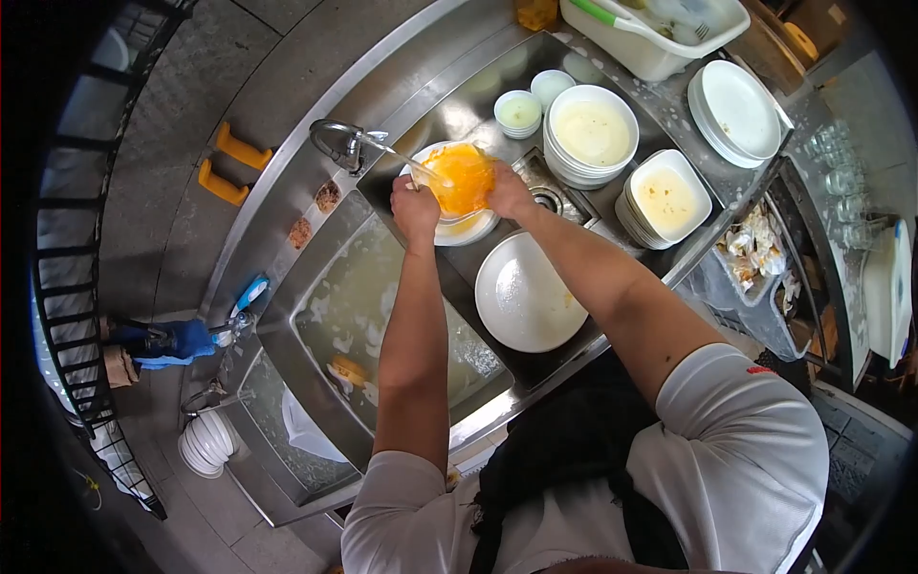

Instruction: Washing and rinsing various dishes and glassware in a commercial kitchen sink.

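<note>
Both my hands grip a shallow dish coated with orange residue, tilted under water running from the faucet. My left hand holds its near-left edge. On the right side, my right hand has hold of the rim, its fingertips partly hidden. White dishware lies just beneath the dish in the steel sink basin. Closer to my body rests a large white plate. Beyond my right hand are a stack of round white bowls holding cloudy liquid and a stack of square bowls.
Small cups stand at the basin's back. A soapy basin holds a yellow sponge. Another water-filled basin lies left. White plates and a white tub sit on the right counter, near a waste bag.
</note>
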### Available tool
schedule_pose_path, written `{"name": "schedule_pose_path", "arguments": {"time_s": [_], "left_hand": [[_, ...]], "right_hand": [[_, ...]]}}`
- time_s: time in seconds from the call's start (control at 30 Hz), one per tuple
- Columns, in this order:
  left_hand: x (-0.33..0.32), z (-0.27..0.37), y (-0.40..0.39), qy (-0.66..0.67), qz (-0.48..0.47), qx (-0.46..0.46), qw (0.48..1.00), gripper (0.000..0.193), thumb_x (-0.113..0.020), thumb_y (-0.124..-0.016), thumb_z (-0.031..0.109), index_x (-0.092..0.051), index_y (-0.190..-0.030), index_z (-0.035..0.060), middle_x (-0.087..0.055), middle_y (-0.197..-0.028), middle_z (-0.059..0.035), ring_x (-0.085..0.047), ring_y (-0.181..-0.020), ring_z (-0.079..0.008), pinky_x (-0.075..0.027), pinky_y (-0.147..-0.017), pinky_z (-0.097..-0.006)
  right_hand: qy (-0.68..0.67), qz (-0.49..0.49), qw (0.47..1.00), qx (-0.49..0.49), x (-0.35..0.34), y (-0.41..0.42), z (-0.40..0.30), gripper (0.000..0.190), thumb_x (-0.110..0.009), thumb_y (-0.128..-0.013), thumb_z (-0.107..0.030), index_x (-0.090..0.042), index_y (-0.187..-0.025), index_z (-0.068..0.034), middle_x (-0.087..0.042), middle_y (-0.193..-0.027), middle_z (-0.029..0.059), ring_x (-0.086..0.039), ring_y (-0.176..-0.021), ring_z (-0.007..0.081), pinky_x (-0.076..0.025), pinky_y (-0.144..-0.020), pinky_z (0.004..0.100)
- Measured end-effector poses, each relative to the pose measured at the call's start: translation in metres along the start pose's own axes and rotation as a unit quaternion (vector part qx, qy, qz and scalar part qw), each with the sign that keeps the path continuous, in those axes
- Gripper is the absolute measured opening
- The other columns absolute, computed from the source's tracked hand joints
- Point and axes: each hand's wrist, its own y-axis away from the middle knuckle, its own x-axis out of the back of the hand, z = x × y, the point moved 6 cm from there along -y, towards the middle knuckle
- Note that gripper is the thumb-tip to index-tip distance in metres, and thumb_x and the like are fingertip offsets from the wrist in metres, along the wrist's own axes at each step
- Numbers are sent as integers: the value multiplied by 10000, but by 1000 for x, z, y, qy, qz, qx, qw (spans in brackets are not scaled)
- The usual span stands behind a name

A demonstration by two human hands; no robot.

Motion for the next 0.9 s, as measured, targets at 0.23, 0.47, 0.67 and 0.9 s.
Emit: {"name": "schedule_pose_path", "arguments": {"time_s": [0.23,0.47,0.67,0.9], "left_hand": [[-19,-9,-8,336,-90,93,933,285,-556,-977,133,-447,-1233,73,-616,-1153,-135,-641,-1016,-256,-516,-868,-369],[-27,-6,-12,444,-222,172,851,420,-520,-1000,319,-489,-1338,72,-632,-1236,-136,-645,-1082,-258,-555,-849,-463],[-47,-70,-20,75,-232,149,958,411,-571,-954,231,-514,-1296,11,-674,-1021,-223,-713,-700,-339,-591,-490,-409],[-79,-46,13,149,-386,146,898,304,-461,-1013,263,-485,-1250,74,-628,-813,-109,-544,-499,-136,-418,-389,-256]], "right_hand": [[-25,44,999,20,45,1,-25,349,-503,-927,-211,-538,-1224,-32,-605,-1240,239,-572,-1165,392,-453,-1007,452],[26,53,997,53,127,15,-28,302,-481,-940,-204,-572,-1153,-11,-646,-1115,256,-616,-1053,418,-487,-918,488],[-27,132,990,-32,214,71,15,288,-508,-956,-210,-566,-1170,-27,-656,-1056,273,-629,-1002,430,-486,-886,497],[99,164,979,-64,320,162,104,236,-506,-960,-220,-564,-1097,-37,-666,-972,240,-630,-929,429,-488,-805,510]]}}
